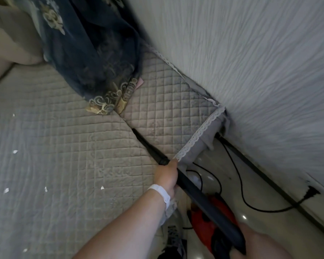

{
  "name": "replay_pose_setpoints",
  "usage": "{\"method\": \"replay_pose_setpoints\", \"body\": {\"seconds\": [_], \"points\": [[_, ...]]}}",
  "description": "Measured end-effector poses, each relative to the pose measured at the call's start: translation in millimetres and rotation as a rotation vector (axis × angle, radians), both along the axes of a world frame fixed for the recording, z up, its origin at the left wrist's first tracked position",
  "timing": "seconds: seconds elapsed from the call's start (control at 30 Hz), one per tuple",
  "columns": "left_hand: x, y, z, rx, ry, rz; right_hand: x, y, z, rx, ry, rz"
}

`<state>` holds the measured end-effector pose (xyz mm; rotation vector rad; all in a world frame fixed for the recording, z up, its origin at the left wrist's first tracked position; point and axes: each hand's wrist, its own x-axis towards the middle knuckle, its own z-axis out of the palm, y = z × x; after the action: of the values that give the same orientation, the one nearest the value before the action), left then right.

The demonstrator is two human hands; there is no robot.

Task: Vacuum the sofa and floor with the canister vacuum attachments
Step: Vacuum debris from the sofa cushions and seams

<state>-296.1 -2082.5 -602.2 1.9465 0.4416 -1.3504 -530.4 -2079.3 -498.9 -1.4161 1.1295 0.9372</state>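
To your right a pale wall (251, 62) with rippled, textured paper runs from far to near. A dark baseboard (269, 181) edges it where it meets the floor (273, 221), which is pale and glossy and catches small spots of light. To your left the sofa (166, 90) fills the view under a grey quilted cover (64, 146) with white lace trim (198, 135) along its right edge. At the far end a dark blue sheer curtain (94, 53) with gold embroidery hangs onto the seat, beside a beige cushion (11, 38) at far left.

White wristband (160, 193) behind left grip (166, 176), bare left forearm (127, 225), bare right forearm (260, 243)
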Motion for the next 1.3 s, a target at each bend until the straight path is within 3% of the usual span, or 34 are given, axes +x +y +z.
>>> {"method": "replay_pose_setpoints", "body": {"seconds": [0.07,0.1,0.17,0.47,0.73,1.3], "points": [[2.6,-1.2,-4.1,-0.007,-0.002,0.017,-0.5,10.1,-14.9,-0.004,-0.103,-0.048],[4.1,-1.6,-6.2,-0.006,-0.010,0.023,3.6,-1.0,-17.0,-0.131,-0.082,-0.023],[6.2,-2.4,-9.0,-0.011,-0.027,0.029,6.0,11.8,-13.5,-0.073,-0.107,0.002],[19.4,-11.1,-13.5,0.018,-0.115,-0.017,15.7,12.3,-17.3,-0.234,-0.102,-0.078],[24.8,-20.7,-21.4,0.085,-0.172,-0.065,24.7,0.1,-17.9,-0.257,-0.144,-0.214],[59.4,-42.2,-17.2,0.102,-0.189,-0.055,51.4,-23.4,-31.3,-0.179,-0.137,-0.111]]}}
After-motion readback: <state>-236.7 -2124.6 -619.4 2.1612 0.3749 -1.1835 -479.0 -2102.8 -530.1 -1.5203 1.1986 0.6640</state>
